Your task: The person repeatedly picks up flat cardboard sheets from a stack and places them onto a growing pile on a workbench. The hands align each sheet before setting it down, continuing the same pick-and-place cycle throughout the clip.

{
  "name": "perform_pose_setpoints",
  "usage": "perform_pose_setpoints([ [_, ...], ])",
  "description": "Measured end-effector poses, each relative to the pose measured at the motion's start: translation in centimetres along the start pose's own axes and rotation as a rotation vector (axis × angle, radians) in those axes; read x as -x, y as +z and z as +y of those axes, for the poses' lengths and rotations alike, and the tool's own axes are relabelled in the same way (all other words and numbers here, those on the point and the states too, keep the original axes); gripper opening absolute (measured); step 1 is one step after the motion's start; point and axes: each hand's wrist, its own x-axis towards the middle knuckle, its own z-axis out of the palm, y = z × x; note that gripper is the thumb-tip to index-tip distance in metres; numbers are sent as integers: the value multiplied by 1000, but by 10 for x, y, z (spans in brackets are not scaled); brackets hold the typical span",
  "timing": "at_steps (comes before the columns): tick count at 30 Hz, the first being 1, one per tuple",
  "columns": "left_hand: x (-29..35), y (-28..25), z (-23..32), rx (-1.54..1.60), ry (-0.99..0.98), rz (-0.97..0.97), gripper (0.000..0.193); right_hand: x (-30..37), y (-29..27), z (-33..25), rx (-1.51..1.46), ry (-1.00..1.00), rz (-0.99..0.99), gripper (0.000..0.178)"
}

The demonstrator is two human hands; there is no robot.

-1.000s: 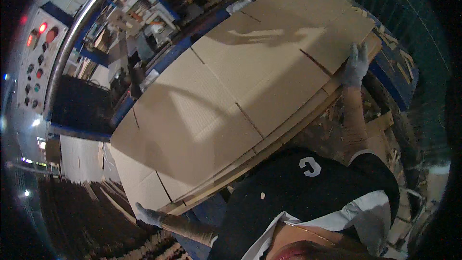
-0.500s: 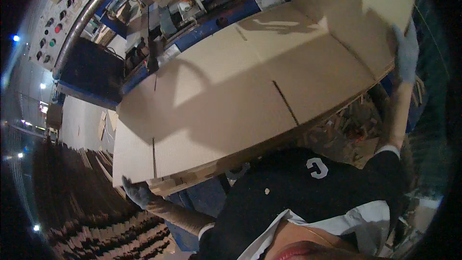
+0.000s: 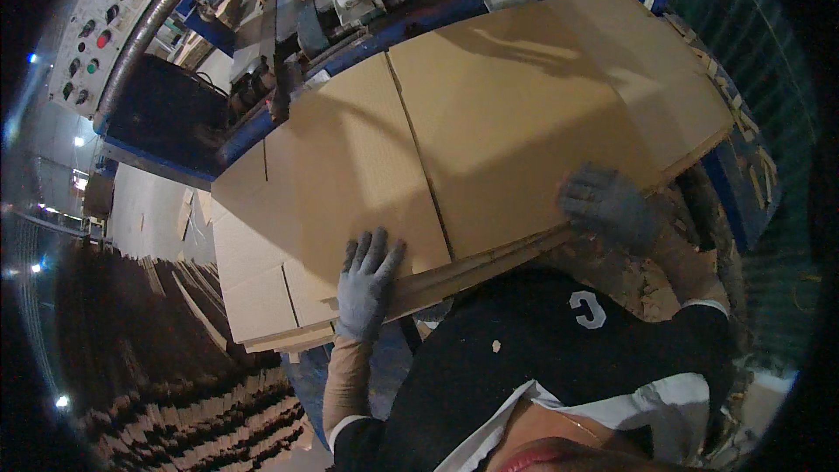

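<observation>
A tan cardboard sheet (image 3: 516,105), with a dark slit running across it, lies folded over flat in front of me. Beneath it, more cardboard (image 3: 253,271) sticks out on the left and at the far right. My left hand (image 3: 367,284), in a grey glove, rests near the folded sheet's front left corner with its fingers spread. Toward the front right edge, my right hand (image 3: 607,205), also gloved in grey, lies over the cardboard with fingers stretched out, slightly blurred.
Behind the cardboard stands a blue machine (image 3: 350,44) with metal parts. A control panel (image 3: 105,26) with buttons and a red lamp is at the upper left. Stacked cardboard (image 3: 175,367) fills the lower left. Cardboard scraps (image 3: 752,149) lie on the blue ledge at right.
The raised right part of the cardboard has come over to the left and down flat. My right hand moved left and nearer; my left hand moved right from the far left corner onto the sheet.
</observation>
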Motion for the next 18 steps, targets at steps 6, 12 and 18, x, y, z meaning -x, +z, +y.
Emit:
perform_pose_setpoints([
  [6,-20,7,-27,-51,95,120,47,-28,-5,48,88,107,20,60],
  [12,-79,19,-69,-3,86,368,50,-74,-11,91,45,1,139,67],
  [18,-124,35,-99,-91,98,391,50,-117,0,137,50,70,4,62],
])
